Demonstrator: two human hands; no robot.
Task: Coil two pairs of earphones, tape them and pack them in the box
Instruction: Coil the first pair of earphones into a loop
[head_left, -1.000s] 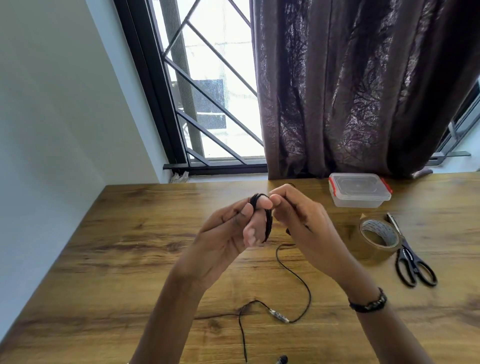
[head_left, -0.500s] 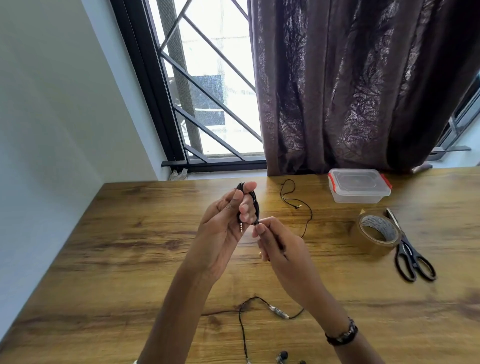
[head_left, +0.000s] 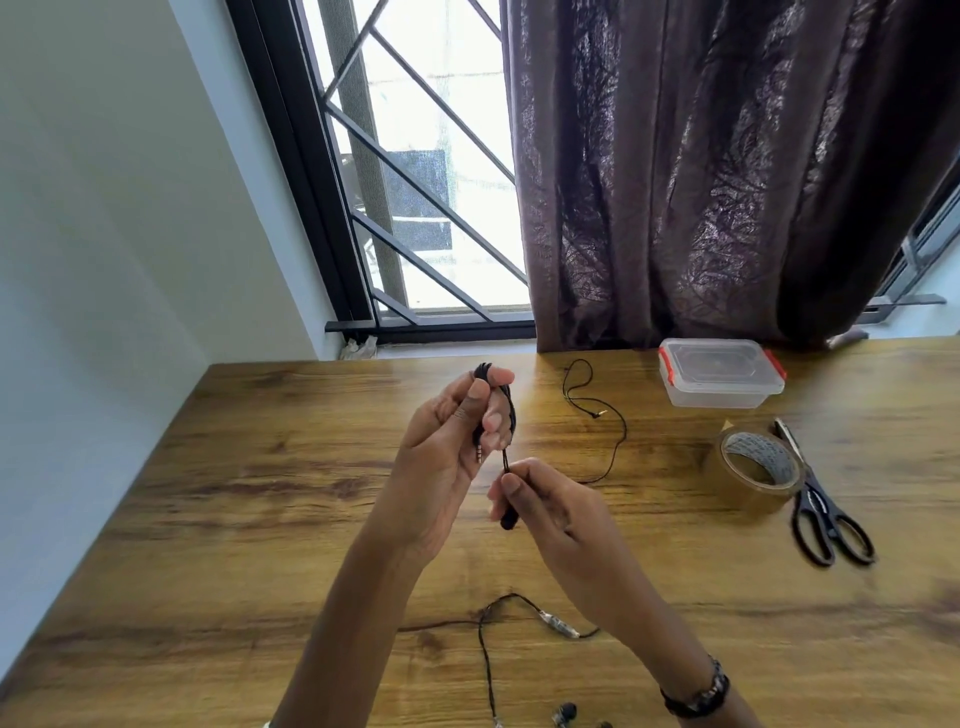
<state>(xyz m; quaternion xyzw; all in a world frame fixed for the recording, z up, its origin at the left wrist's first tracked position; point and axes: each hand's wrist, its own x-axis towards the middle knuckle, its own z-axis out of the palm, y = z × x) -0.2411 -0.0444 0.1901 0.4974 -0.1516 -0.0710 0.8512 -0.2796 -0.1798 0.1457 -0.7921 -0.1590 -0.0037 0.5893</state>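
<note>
At frame centre we see the left hand (head_left: 441, 457) gripping one coil (head_left: 511, 410), while the right hand (head_left: 550, 512) pinches its cable. A second cable (head_left: 613, 436) lies loose on the worktop (head_left: 260, 493). At right: one box (head_left: 719, 371), one tape roll (head_left: 758, 470), one pair of scissors (head_left: 823, 514).

We see bare table (head_left: 260, 519) on the left side, wide open from the wall edge to the hands. Right side is crowded: box (head_left: 719, 371) at the back by the curtain (head_left: 701, 182), tape roll (head_left: 758, 470) nearer, scissors (head_left: 821, 506) touching the roll's right side. A loose cable (head_left: 597, 415) snakes between hands and box. Another cable (head_left: 488, 649) lies at the near edge, between the forearms. There is bare wood right of the scissors.
</note>
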